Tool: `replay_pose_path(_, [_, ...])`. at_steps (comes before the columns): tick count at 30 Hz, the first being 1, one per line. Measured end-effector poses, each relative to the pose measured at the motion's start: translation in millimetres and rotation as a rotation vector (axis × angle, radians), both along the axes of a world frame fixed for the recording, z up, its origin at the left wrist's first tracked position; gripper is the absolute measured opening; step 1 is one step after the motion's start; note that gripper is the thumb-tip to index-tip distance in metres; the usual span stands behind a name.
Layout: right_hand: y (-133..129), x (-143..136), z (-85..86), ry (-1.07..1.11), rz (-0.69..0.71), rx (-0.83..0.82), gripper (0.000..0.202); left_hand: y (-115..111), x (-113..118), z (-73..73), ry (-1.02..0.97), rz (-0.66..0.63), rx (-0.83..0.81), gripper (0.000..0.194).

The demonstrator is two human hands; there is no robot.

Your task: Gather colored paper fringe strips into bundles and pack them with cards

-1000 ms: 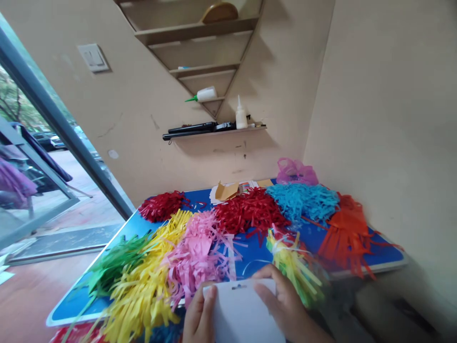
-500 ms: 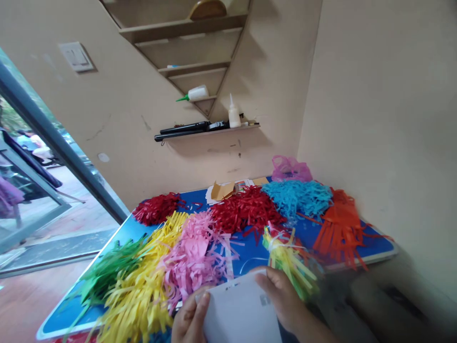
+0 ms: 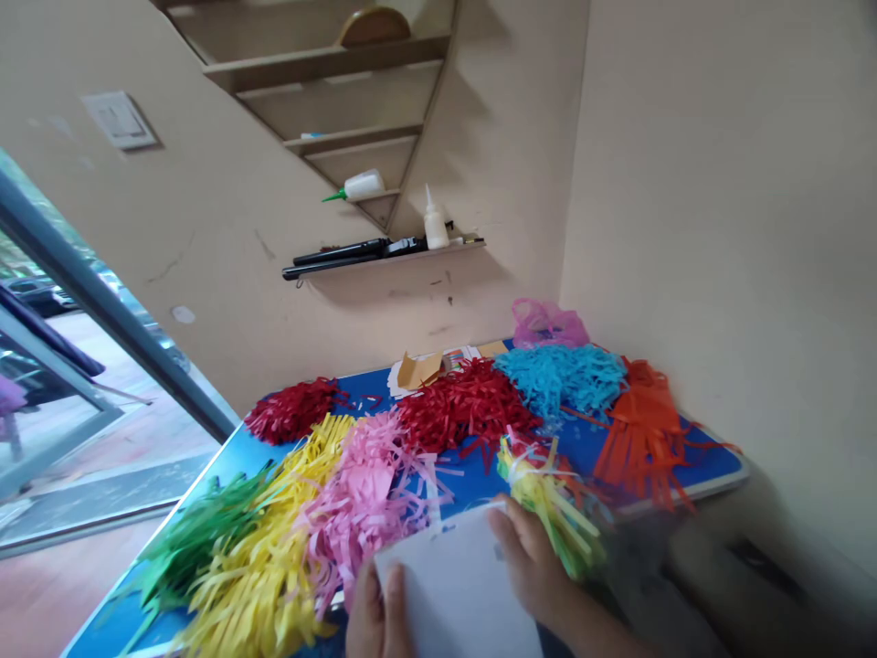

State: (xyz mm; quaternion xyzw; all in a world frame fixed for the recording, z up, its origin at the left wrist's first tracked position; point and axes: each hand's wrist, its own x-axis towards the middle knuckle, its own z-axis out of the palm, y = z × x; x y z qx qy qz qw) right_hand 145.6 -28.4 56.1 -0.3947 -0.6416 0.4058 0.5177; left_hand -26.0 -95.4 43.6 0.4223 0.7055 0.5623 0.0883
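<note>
- White card (image 3: 456,594): flat, smooth, rectangular sheet, held low in front of the person at the near edge of the table, tilted slightly.
- Left hand (image 3: 376,612): grips the card's left edge, thumb lying on its face.
- Right hand (image 3: 531,571): grips the card's right upper corner, fingers curled over the top edge.
- Multicoloured tassel (image 3: 552,507): bundle of thin yellow, green and red paper strips, tied near the top, just beside the right hand.
- Blue table (image 3: 705,461): smooth top with pale rim, covered in heaps of shredded paper.
- Pink paper fringe (image 3: 366,498): soft, tangled strips, just beyond the card.
- Yellow paper fringe (image 3: 274,548): long flat strips, left of the pink.
- Green paper fringe (image 3: 198,539): narrow strips at the far left.
- Red paper fringe (image 3: 466,407): crinkled heap, mid-table.
- Blue paper fringe (image 3: 558,375): fluffy heap towards the wall.
- Orange paper fringe (image 3: 640,434): broad strips overhanging the right edge.
</note>
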Motion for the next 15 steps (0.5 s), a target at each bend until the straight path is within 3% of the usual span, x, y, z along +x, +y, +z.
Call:
replay_pose_path(3, [-0.6,0.0,-3.9,0.028,-0.136,0.037,0.043,-2.5,3.9,-14.9,0.038,0.037,-0.029,0.059])
replay_pose_path(6, [2.4,2.3,-2.0,-0.004,-0.166,0.051,0.043,-4.5,9.7,-24.3,0.001,0.038,-0.005,0.061])
replay_pose_path(11, [9.0,8.9,5.6,-0.078,-0.206,0.065,0.045,-6.2,23.0,-23.7,-0.147,-0.047,0.119,0.054])
replay_pose_path(15, [11.7,16.0,-0.4,-0.076,-0.239,0.071,0.047,-9.2,31.0,-19.8,-0.199,-0.079,0.156,0.054])
